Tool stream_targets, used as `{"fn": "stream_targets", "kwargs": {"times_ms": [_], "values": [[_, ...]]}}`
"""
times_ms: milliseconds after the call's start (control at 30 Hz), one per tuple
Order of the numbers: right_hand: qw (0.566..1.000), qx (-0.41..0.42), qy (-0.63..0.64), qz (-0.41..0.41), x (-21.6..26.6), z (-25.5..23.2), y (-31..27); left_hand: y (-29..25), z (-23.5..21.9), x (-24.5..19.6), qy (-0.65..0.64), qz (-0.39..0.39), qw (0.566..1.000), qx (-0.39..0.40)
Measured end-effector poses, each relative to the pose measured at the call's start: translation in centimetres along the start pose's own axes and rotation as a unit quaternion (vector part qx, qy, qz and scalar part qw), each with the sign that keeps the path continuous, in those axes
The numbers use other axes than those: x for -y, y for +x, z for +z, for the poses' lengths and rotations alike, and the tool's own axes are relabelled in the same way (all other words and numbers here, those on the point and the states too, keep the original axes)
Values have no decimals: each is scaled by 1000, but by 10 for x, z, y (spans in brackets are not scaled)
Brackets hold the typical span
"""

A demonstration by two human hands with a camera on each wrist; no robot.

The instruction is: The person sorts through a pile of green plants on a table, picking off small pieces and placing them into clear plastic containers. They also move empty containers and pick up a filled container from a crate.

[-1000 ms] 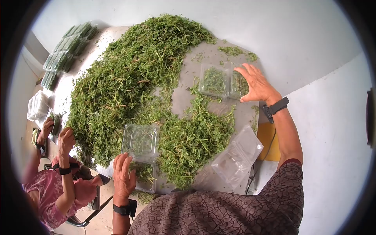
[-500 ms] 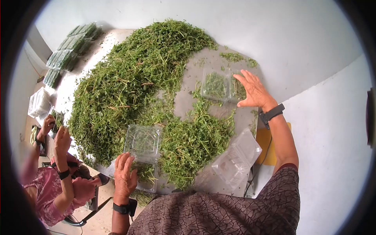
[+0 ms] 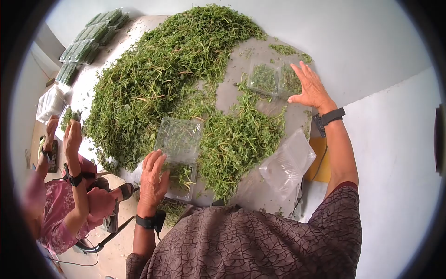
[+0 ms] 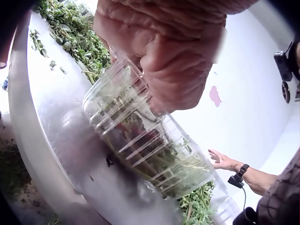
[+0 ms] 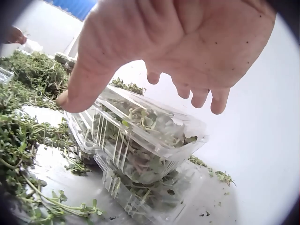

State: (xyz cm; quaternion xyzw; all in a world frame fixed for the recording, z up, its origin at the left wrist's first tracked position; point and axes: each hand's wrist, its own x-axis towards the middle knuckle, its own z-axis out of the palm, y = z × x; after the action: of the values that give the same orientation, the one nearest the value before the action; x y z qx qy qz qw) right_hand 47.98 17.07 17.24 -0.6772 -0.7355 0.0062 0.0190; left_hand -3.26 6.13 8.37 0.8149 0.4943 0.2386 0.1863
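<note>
My left hand (image 3: pixel 154 179) grips the near side of an open clear plastic clamshell box (image 3: pixel 189 182). Seen from the left wrist, its fingers curl over the rim of the ribbed box (image 4: pixel 140 136), which holds some leafy green stems. The raised lid (image 3: pixel 179 139) leans back over the greens. My right hand (image 3: pixel 313 88), fingers and thumb spread wide, hovers by closed clamshells (image 3: pixel 264 79) filled with greens. From the right wrist, one filled clamshell (image 5: pixel 145 136) sits tilted on another (image 5: pixel 140 197), below the palm.
A big heap of leafy greens (image 3: pixel 158 83) covers much of the metal table (image 3: pixel 234 81), with a smaller pile (image 3: pixel 239 153) nearer me. An unfilled open clamshell (image 3: pixel 289 165) lies right. Packed boxes (image 3: pixel 90 39) stand at the far left. Another person's hands (image 3: pixel 72 139) hold greens.
My view has shifted, so the table sits higher in the frame. Both my hands keep their places at the boxes. The other person's hands have moved up with a bunch of greens.
</note>
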Motion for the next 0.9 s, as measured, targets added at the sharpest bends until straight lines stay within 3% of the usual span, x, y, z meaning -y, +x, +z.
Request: {"fn": "stream_targets", "kwargs": {"times_ms": [100,267,400,567,633,733,767,900], "values": [[999,-50,-11,2,9,0,-23,-3,2,3,-4,18,1000,-16],[999,-26,2,35,40,11,-69,-10,1,7,21,13,998,-53],[998,35,40,45,80,13,-110,-21,-1,10,3,-37,996,-84],[995,18,83,48,118,11,-157,-37,-1,22,-70,-107,990,-54],[992,-43,92,81,135,4,-169,-41,2,24,-82,-118,989,-45],[987,-106,111,35,162,2,-184,-44,5,24,-121,-145,981,-45],[988,-105,112,33,174,3,-187,-43,7,25,-117,-173,977,-43],[979,-128,157,12,220,20,-198,-46,19,36,-161,-167,971,-52]]}}
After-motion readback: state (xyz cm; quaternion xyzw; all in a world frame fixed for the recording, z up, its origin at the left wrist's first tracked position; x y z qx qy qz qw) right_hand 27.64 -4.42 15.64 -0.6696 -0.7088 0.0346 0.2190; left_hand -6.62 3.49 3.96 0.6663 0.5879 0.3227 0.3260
